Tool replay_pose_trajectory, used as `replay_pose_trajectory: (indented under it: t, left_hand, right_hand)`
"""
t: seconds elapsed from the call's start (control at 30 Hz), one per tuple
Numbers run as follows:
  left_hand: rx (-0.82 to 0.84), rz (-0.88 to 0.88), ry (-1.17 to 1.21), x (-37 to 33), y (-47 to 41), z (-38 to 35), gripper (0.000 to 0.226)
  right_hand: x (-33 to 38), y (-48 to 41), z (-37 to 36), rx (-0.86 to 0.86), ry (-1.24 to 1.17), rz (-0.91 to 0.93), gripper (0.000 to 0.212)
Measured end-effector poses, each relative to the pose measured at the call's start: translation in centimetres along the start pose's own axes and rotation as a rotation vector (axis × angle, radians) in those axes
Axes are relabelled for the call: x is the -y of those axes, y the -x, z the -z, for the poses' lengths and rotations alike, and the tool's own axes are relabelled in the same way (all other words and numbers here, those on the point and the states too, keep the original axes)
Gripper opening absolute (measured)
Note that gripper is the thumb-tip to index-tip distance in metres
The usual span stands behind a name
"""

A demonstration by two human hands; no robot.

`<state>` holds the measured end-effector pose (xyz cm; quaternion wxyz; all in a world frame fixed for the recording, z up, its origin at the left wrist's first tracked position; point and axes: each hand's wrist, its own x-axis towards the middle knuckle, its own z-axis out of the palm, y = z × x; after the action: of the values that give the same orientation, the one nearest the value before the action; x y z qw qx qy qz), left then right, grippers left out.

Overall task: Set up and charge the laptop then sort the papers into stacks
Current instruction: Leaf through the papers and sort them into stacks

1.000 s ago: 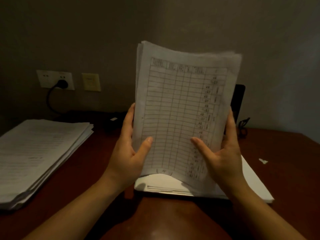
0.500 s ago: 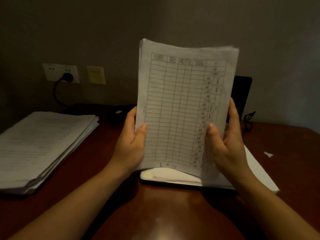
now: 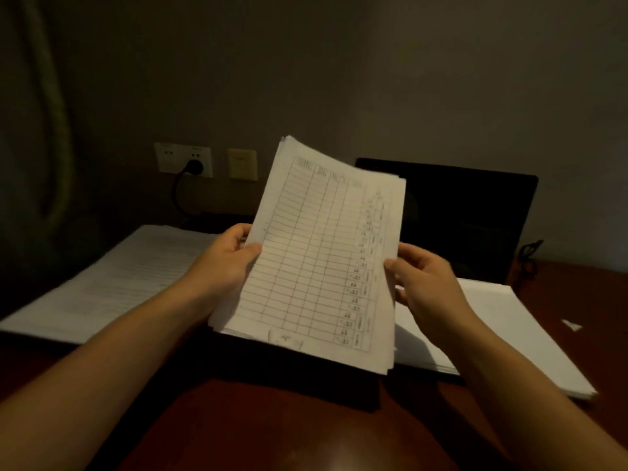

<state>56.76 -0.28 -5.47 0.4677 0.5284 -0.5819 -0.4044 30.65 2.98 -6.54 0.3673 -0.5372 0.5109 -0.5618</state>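
Dim room, reddish-brown wooden table (image 3: 272, 430).
Left hand (image 3: 226, 263) and right hand (image 3: 424, 283), fingers clamped, hold a tilted sheaf of white gridded papers (image 3: 323, 260) by its side edges.

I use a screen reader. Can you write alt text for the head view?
The left hand and right hand hold a sheaf of papers, printed table on top, tilted above a dark desk. A left stack and a right stack lie below; an open laptop stands behind.

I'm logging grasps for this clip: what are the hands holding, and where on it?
A sheaf of papers, held by both: the left hand grips its left edge, the right hand its right edge.
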Motion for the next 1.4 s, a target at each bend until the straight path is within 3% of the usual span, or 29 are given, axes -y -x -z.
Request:
replay_pose_trajectory:
  t: [0.27,0.47,0.6,0.7,0.77,0.83,1.03,1.2,1.4]
  left_hand:
    - [-0.129,0.194,-0.230,2.0,-0.3,9.6,0.015]
    - [-0.241,0.265,-0.562,5.3,-2.1,16.3,0.016]
    - [-0.330,0.305,-0.643,7.0,-3.3,19.0,0.012]
    - [-0.386,0.276,-0.759,8.3,-3.8,19.9,0.013]
    - [-0.388,0.275,-0.929,9.2,-3.9,20.3,0.015]
    - [-0.344,0.297,-1.095,10.0,-3.9,20.5,0.021]
    - [-0.332,0.128,-1.290,9.2,-4.5,17.2,0.036]
    - [-0.255,-0.228,-1.065,4.7,-3.1,8.0,0.021]
    - [0.151,-0.152,-0.814,1.4,-1.1,-4.9,0.024]
  right_hand:
    - [-0.6,-1.4,-11.2,0.125,0.034,-0.165,0.016]
    - [-1.2,-2.0,-18.4,0.220,0.085,-0.145,0.017]
    - [-1.8,-3.2,-22.4,0.212,0.099,-0.124,0.034]
    - [-3.4,-4.3,-24.2,0.197,0.458,0.042,0.050]
    - [-4.4,-4.7,-24.5,0.265,0.874,0.229,0.035]
    - [-4.9,-4.9,-24.2,0.334,1.041,0.311,0.027]
    - [-4.2,-4.7,-19.7,0.352,1.101,0.435,0.025]
    - [-3.8,-3.7,-11.5,0.283,1.136,0.481,0.022]
    - [-4.7,-1.4,-0.2,0.120,1.014,0.357,0.016]
